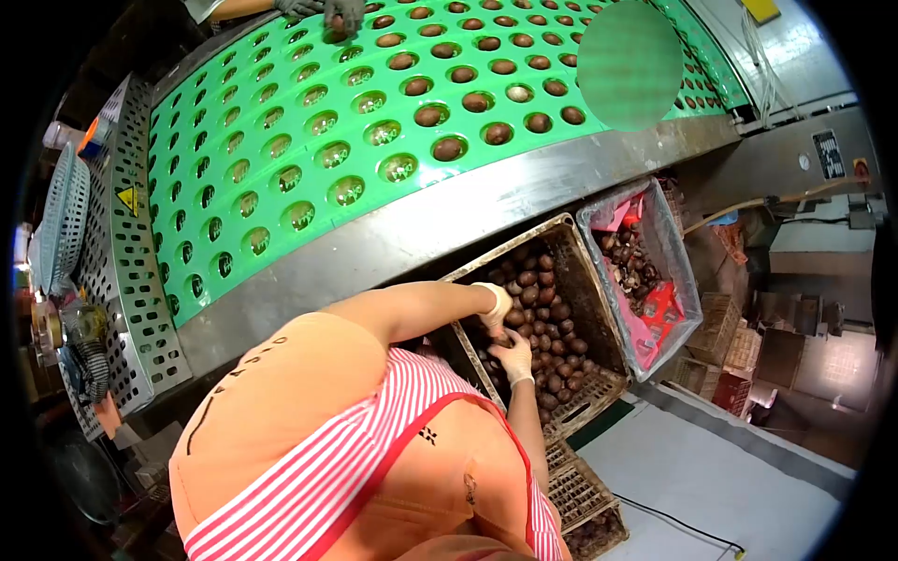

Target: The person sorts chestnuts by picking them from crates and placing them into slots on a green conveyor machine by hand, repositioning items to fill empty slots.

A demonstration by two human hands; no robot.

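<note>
- Left grip [497,304]: pale-gloved, fingers bent down into the crate [589,400]; whether it has hold of anything, I cannot tell.
- Right grip [514,357]: just beside the left, fingers partly curled toward it; what it holds cannot be told either.
- Brown eggs [540,327]: heaped beneath and to the right of both grips.
- Grey bin [675,245]: right of the grips, past the crate's wall.
- Green cupped sheet [397,194]: ahead of the grips.

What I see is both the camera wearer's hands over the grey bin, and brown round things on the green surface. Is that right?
Not quite: the head view shows the left hand and right hand over the brown crate, not the grey bin. Brown round things are indeed on the green surface.
</note>
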